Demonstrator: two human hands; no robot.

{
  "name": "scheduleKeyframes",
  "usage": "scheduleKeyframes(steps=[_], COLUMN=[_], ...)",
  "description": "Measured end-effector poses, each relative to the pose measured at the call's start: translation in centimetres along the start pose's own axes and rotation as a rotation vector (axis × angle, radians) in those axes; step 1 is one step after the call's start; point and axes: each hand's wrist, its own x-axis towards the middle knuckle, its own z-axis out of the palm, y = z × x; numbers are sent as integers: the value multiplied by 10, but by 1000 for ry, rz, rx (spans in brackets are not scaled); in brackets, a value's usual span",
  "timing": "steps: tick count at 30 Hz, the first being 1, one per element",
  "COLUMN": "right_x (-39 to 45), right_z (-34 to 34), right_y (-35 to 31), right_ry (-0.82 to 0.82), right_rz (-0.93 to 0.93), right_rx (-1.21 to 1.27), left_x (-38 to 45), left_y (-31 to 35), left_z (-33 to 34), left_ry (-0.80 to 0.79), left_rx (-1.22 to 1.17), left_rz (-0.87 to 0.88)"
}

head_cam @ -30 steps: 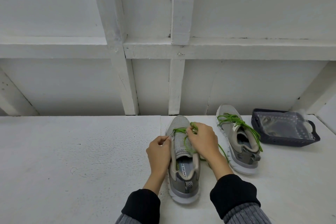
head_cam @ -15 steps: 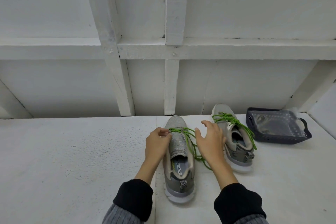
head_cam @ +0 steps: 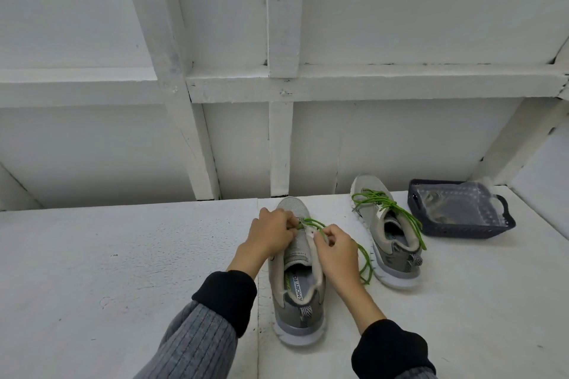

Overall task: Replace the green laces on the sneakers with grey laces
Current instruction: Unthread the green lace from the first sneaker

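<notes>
On a white table (head_cam: 92, 255), the left hand (head_cam: 271, 232) and right hand (head_cam: 334, 248) both pinch the green lace (head_cam: 314, 223) over the near sneaker (head_cam: 297, 283). Pulling gently, one eyelet at a time, should avoid snags.

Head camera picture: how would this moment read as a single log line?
step: unlacing near sneaker | left hand: pinches green lace | right hand: pinches same lace | far sneaker: still green-laced | basket: untouched

The only readable lettering stands on the insole (head_cam: 298, 284) of the nearer sneaker (head_cam: 297, 280): dark capitals running along it read "MEMORY FO", the rest hidden under the tongue. Just left of those letters is a yellow-green printed mark, too small to read.
</notes>
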Motion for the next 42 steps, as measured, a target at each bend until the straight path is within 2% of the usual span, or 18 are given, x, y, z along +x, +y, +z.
scheduleKeyframes(steps=[3,7,9,12,17,20,22,28,35,40,42], right_x=[-4,-5,-3,1,12,17,16,1,-12,-16,-17], right_z=[4,2,0,-6,-16,-18,-18,-2,7,13,11], right_y=[3,2,1,2,-2,-1,-1,-8,-1,0,-1], right_ry=[61,17,-16,-52,-143,-64,-28,-146,66,122,131], right_rz=[72,16,25,33,42,-34,-88,-101,-38,-16,-20], right_rx=[104,40,42,54,135,-25,-131,-13,66,120,133], left_x=[3,-6,-9,-7,0,3,4,1,1,3,2], left_y=[-1,-8,-18,-29,-7,8,12,11,-1,-4,-9], left_z=[3,4,3,3,-5,-8,-7,-12,-12,-2,4], left_ry=[20,324,450,450,348,241,203,192,176,163,229], left_rx=[-137,-540,-630,-540,-282,49,124,73,14,75,40], left_rz=[-42,-177,-300,-329,21,77,43,-31,-38,-16,-18])
